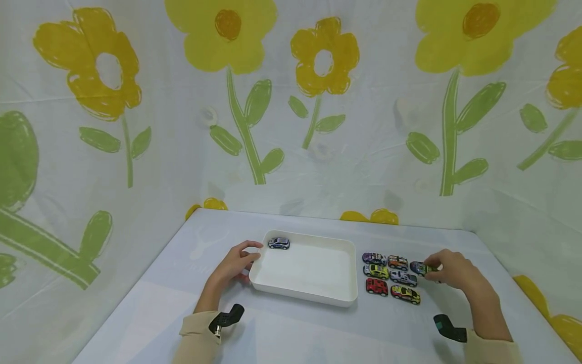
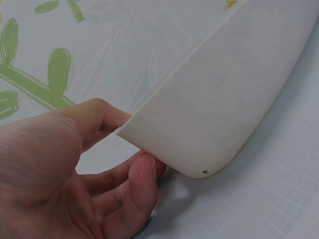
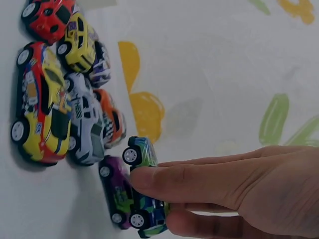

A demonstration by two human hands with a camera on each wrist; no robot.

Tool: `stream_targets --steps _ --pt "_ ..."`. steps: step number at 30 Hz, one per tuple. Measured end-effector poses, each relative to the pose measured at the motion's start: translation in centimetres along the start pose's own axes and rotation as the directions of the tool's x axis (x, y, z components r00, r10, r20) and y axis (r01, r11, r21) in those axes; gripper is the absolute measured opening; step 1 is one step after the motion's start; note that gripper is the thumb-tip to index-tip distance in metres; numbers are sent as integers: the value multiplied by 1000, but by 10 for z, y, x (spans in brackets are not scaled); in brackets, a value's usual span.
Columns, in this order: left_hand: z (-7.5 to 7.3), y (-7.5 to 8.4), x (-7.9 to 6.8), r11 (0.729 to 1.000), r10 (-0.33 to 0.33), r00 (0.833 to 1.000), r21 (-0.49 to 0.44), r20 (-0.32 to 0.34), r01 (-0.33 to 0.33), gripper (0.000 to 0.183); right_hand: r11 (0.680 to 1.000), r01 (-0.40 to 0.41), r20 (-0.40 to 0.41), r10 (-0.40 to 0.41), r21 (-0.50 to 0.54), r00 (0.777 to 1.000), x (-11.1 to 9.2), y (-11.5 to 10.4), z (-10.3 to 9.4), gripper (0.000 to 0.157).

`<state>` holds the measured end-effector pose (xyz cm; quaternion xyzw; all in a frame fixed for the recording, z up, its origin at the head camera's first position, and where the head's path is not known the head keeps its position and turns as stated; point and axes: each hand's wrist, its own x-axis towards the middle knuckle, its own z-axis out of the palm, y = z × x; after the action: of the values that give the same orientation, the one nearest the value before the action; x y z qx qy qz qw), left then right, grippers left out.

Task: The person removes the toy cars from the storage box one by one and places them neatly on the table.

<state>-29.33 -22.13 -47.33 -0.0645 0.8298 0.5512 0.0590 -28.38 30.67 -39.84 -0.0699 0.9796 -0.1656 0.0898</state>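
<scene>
My left hand (image 1: 237,263) grips the left end of a shallow white tray (image 1: 309,297), its fingers at the rim and against the end wall (image 2: 199,114). Inside the tray's far left corner stands a silver and dark toy car (image 1: 279,243). On the right, my right hand (image 1: 456,270) pinches a blue and green toy car (image 3: 147,199) between thumb and fingers. A purple and green toy car (image 3: 115,191) is right beside it in the right wrist view, partly hidden.
Between tray and right hand stand several toy cars: red (image 1: 376,287), yellow and red (image 1: 405,294), yellow (image 1: 376,271), silver (image 1: 403,277), orange (image 1: 398,262) and purple (image 1: 374,259). A flowered cloth (image 1: 373,151) hangs behind the white table (image 1: 291,333).
</scene>
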Motion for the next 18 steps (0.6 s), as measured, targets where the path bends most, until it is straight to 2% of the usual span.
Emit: stream_targets --steps 8,18 --pt "1 -1 0 1000 -5 1000 3 0 5 35 999 -20 62 18 29 998 5 10 8 35" --pt "0 1 -1 1000 7 1000 -3 12 -7 35 999 -22 82 19 38 996 6 24 10 36"
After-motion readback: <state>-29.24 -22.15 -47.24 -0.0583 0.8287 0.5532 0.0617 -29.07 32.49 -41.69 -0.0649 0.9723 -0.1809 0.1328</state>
